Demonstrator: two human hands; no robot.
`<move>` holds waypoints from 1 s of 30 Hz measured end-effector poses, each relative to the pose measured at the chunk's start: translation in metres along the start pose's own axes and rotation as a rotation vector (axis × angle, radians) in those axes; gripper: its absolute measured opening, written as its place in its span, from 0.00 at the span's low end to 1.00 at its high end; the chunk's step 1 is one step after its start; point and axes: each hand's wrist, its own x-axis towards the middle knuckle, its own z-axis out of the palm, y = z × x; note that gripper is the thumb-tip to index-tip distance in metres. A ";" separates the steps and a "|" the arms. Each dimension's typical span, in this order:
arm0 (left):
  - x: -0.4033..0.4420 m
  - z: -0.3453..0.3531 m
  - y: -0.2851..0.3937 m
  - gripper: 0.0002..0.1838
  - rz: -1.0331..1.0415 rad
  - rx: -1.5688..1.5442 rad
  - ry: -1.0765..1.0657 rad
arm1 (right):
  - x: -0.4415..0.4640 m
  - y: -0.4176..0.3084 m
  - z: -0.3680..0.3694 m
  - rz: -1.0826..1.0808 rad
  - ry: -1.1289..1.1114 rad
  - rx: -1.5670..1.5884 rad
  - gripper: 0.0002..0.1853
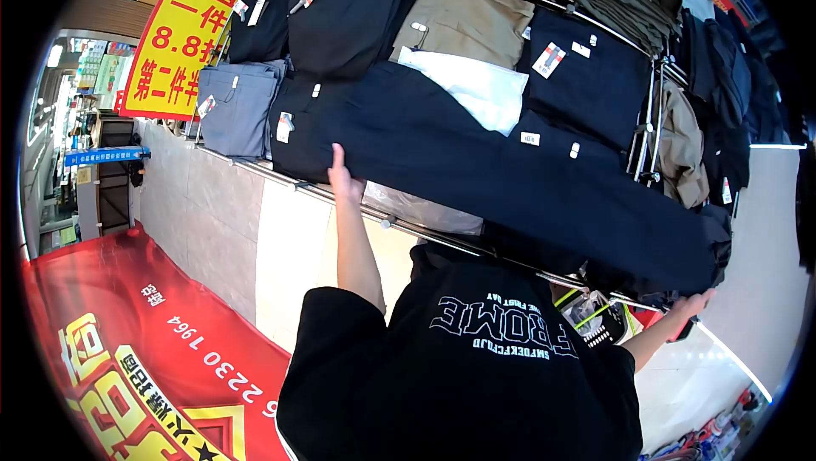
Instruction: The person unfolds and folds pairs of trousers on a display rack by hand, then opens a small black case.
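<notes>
Long dark navy trousers (510,181) stretch diagonally over the folded clothes on the rack, from the upper middle to the lower right. My left hand (344,179) holds their near edge, with one digit on top and the others partly hidden by the cloth. At the far right end, my right hand (695,301) grips the lower corner, its fingers closed at the fabric. Under and behind the trousers lie folded black trousers (293,108), a white folded piece (489,91) and khaki trousers (467,19).
A metal rail (387,224) runs along the rack's front. Grey folded trousers (238,108) lie at the left, below a yellow and red sign (174,45). A red printed banner (161,333) fills the lower left. Beige clothing (680,142) hangs at the right.
</notes>
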 end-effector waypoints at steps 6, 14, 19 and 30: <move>0.010 0.012 -0.012 0.27 0.193 0.404 0.225 | -0.011 0.037 -0.002 -0.088 -0.011 -0.992 0.40; 0.003 0.108 0.162 0.17 0.801 0.422 0.258 | -0.030 -0.070 0.097 -0.091 -0.099 -0.262 0.23; -0.020 0.092 0.217 0.16 0.888 0.357 0.244 | -0.046 -0.081 0.105 -0.107 -0.091 -0.071 0.21; 0.064 -0.002 0.175 0.20 0.448 0.821 0.298 | -0.054 -0.016 0.136 -0.296 -0.220 -0.602 0.28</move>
